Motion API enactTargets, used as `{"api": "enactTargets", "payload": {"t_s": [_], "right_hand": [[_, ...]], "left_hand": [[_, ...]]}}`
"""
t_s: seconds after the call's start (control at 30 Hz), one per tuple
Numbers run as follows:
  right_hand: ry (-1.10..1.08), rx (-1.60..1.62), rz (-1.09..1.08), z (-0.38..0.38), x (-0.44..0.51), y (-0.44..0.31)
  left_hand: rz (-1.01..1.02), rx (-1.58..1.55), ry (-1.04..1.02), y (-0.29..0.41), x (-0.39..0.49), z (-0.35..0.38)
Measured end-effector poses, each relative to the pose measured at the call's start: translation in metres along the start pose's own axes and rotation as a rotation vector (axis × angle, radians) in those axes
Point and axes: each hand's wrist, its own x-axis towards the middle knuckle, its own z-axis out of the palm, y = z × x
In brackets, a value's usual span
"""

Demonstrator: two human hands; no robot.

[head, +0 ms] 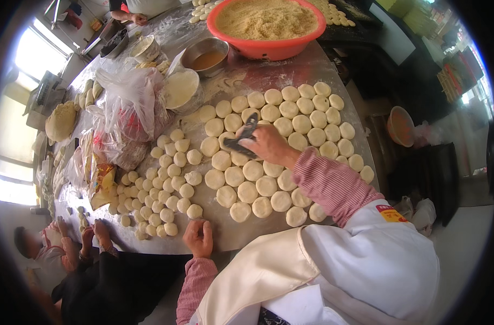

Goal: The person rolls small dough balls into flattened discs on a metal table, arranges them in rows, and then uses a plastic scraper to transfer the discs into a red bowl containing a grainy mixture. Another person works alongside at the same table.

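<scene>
My right hand (269,142) grips a black, wide-headed hand tool (249,124). Whether its head is a brush or a press cannot be made out. It is held over rows of flattened round dough pieces (266,186) laid close together on a metal-topped table (214,241). Some pieces are hidden under my hand and sleeve. My left hand (199,237), its fingers curled in with nothing visible in them, rests at the near table edge. Just beyond it are many small dough balls (167,215), bunched to the left of the flattened rounds.
A red basin (267,44) of crumbly yellow filling stands at the back, beside a metal bowl (206,57) of brown liquid and a tub (184,91) of pale contents. Plastic bags (133,109) and a dough lump (62,121) lie left. Other people's hands (100,231) work at the left edge.
</scene>
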Motion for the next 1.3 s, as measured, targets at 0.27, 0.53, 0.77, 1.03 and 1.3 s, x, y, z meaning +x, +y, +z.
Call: {"api": "enactTargets", "payload": {"t_s": [0.27, 0.53, 0.77, 1.03, 1.3], "right_hand": [[0.32, -0.663, 0.19, -0.075, 0.091, 0.066], [0.175, -0.102, 0.046, 0.045, 0.115, 0.023], [0.439, -0.821, 0.25, -0.068, 0.088, 0.068], [0.16, 0.005, 0.249, 0.075, 0.126, -0.008], [0.365, -0.757, 0.259, 0.03, 0.106, 0.001]], "left_hand": [[-0.052, -0.056, 0.018, -0.004, -0.001, -0.002], [-0.036, -0.078, -0.074, -0.005, 0.003, -0.015], [0.061, 0.04, -0.138, -0.028, -0.001, -0.057], [0.062, 0.058, -0.146, -0.042, 0.004, -0.057], [-0.006, -0.08, -0.166, -0.06, -0.008, -0.056]]}}
